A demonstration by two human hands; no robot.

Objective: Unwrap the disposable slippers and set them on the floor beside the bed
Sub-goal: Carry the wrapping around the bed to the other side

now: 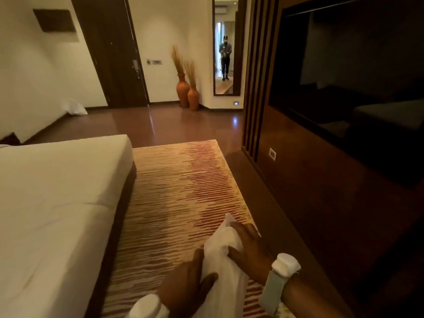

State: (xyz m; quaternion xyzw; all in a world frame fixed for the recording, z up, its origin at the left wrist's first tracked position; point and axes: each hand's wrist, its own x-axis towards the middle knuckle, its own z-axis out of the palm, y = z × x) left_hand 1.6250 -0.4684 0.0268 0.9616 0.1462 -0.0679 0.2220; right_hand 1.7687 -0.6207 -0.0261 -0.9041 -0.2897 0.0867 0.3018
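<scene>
Bare left hand (188, 285), bare right hand (249, 246), white puck-shaped wrist devices, pale grey-green strap on right wrist

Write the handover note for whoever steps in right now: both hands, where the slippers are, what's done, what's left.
Left hand: closed on the lower part of the white slipper package.
Right hand: closed on its upper part, from the other side.
Package: held in the air between both hands, above the striped rug, with the bed to the left. The wrap looks still on; no bare slipper shows.
Done: package picked up and carried to the bedside.
Left: open the wrap, take the slippers out, set them on the floor beside the bed. No slippers lie on the visible stretch of rug along the bed.
</scene>
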